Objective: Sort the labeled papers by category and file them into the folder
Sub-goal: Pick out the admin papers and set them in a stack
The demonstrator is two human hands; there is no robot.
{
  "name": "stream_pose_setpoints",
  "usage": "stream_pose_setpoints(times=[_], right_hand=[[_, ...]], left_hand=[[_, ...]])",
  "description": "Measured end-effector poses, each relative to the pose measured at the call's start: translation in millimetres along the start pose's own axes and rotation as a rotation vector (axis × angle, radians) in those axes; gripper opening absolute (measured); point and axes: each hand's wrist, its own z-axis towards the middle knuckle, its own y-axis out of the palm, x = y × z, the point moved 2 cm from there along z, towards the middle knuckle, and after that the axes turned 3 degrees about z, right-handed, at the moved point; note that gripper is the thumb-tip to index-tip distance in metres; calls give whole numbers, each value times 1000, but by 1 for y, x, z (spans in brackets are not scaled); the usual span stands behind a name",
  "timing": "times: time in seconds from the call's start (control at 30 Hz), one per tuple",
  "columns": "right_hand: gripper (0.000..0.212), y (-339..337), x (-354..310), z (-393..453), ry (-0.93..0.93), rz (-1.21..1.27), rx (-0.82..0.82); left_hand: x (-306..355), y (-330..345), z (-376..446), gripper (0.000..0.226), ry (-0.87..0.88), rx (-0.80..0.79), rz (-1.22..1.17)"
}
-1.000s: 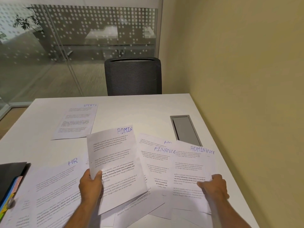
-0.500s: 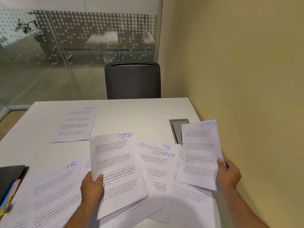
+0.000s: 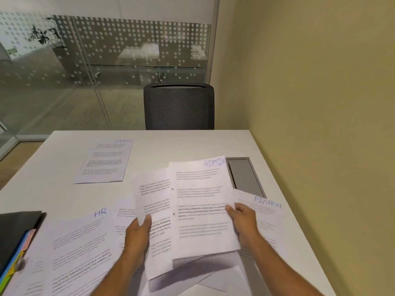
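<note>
Labeled papers lie spread across the white bench (image 3: 192, 146). The right hand (image 3: 243, 223) pinches an ADMIN sheet (image 3: 201, 206), laying it over another sheet (image 3: 154, 201) gripped by the left hand (image 3: 137, 233). To stack well, align edges squarely before letting go. SPORTS (image 3: 104, 161), HR (image 3: 81, 238) and FINANCE (image 3: 267, 214) sheets rest nearby; the folder (image 3: 15, 231) sits at far left.

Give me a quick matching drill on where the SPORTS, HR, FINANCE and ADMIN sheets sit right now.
Things:
1. SPORTS sheet
2. HR sheet
3. FINANCE sheet
4. ADMIN sheet

Places:
A. lifted, held by the right hand
B. flat, far left of the table
C. flat, beside the folder
D. flat, behind the right hand, near the cable hatch

Pairs: 1-B, 2-C, 3-D, 4-A
</note>
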Motion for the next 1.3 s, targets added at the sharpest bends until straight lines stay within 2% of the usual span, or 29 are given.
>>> stream_pose_setpoints(times=[0.1,0.2,0.27,0.37,0.47,0.57,0.63,0.73,0.83,0.93,1.0,1.1,1.17,1.2,1.3], right_hand=[[6,24,18,-13,34,-58,-100],[19,39,20,-26,64,-45,-175],[26,47,16,-35,69,-14,-224],[22,54,10,-45,-14,-6,-240],[18,57,-1,-59,-146,18,-199],[28,62,-2,-72,-191,37,-249],[36,68,5,-77,-163,-5,-250],[35,75,16,-81,-124,-59,-243],[29,81,18,-83,-112,-65,-242],[26,85,22,-77,-149,-141,-239],[24,82,29,-71,-251,-336,-236],[64,71,62,-59,-399,-932,-387],[75,55,93,-58,-511,-1334,-464],[75,46,103,-63,-504,-1454,-486],[80,17,133,-53,-472,-1575,-378]], left_hand=[[5,5,-2,48,-31,-48,-45],[10,9,-11,33,43,-118,-25],[9,8,-16,23,103,-102,28],[11,5,-21,27,189,-66,40],[21,1,-30,21,329,-8,56],[23,-3,-35,27,397,-24,100],[20,-4,-36,38,394,-37,141],[15,-3,-37,48,361,-61,166],[14,-1,-38,41,334,-59,168],[16,-4,-37,28,347,11,169],[21,-11,-31,23,374,72,211],[29,-31,-18,21,396,177,255],[33,-52,-8,20,393,265,254],[34,-64,-3,16,376,315,254],[34,-104,11,16,324,457,281]])
